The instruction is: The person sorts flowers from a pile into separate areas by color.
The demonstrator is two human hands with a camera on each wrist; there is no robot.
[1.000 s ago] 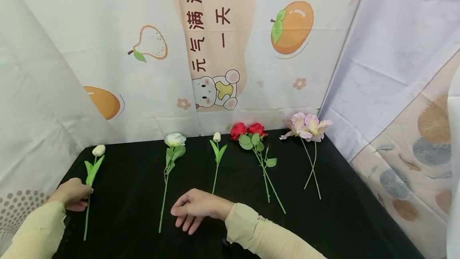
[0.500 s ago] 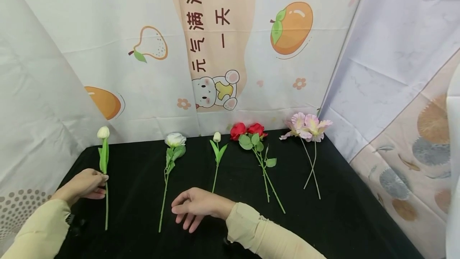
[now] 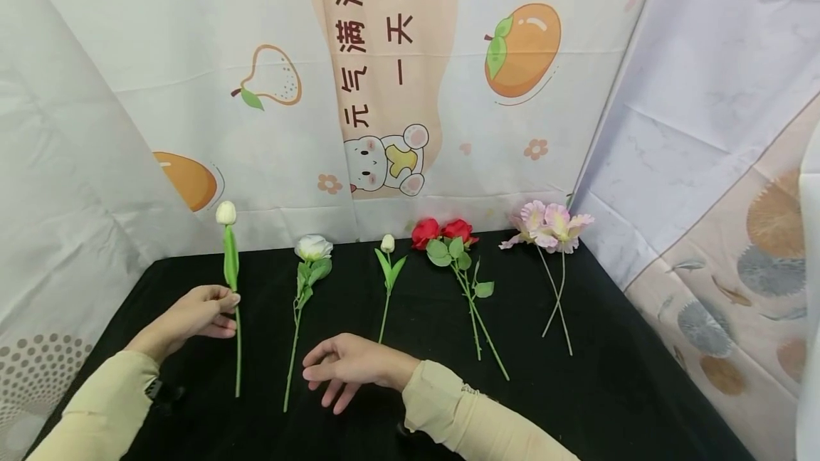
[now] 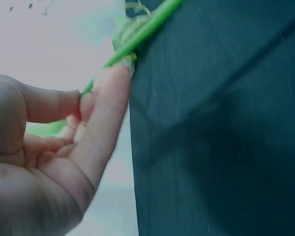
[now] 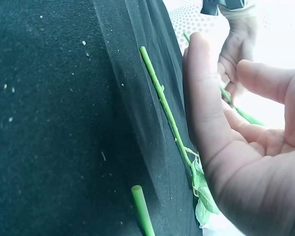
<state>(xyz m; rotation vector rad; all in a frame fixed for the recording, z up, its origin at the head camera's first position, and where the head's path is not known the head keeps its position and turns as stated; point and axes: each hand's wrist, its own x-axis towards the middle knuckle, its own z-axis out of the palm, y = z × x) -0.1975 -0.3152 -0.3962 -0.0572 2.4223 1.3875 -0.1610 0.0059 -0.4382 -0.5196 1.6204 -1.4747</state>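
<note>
In the head view my left hand (image 3: 195, 319) pinches the stem of a white tulip (image 3: 231, 258) between thumb and fingers, its bloom pointing to the back and overlapping the curtain. The left wrist view shows the tulip's green stem (image 4: 147, 30) running out from the fingertips. My right hand (image 3: 352, 367) hovers over the near middle with loosely bent fingers and nothing in its grasp. Just left of it lies a white rose (image 3: 312, 249), stem toward me. A second white tulip (image 3: 388, 269) lies behind the right hand, which hides its stem's lower end.
Farther right lie two red roses (image 3: 456, 233) with crossed stems. Two pink flowers (image 3: 556, 230), also crossed, rest near the back right corner. Everything lies on a black cloth (image 3: 576, 404). A printed curtain (image 3: 269, 155) stands along the back, with more fabric on both sides.
My left hand has carried the white tulip from the far left toward the white rose. Its stem has turned more upright in view and its bloom sits higher. The right hand stays nearly still.
</note>
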